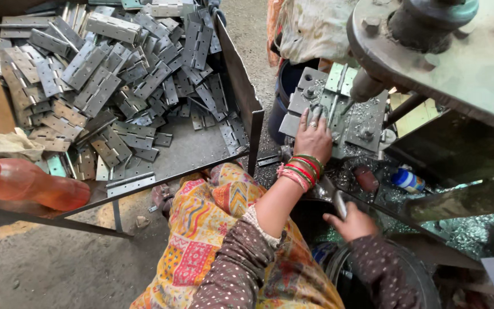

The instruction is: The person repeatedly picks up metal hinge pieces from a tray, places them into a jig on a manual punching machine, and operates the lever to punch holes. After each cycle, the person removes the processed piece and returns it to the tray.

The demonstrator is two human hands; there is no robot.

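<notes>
Head view, left to right. An orange bottle [27,186] is seen at the left edge, beside a tray [195,150] heaped with grey metal hinges [110,74]. The left hand [314,139] is laid flat, fingers spread, on a hinge [338,94] seated on the jig plate [367,123] under the drill spindle [367,86]. The right hand [351,222] is closed round a metal lever [339,203], lower down. Metal chips [458,232] are scattered at right.

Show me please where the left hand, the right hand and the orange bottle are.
left hand [313,137], head view, on the back of the hand.
right hand [352,224], head view, on the knuckles.
orange bottle [30,184], head view, on its body.
</notes>
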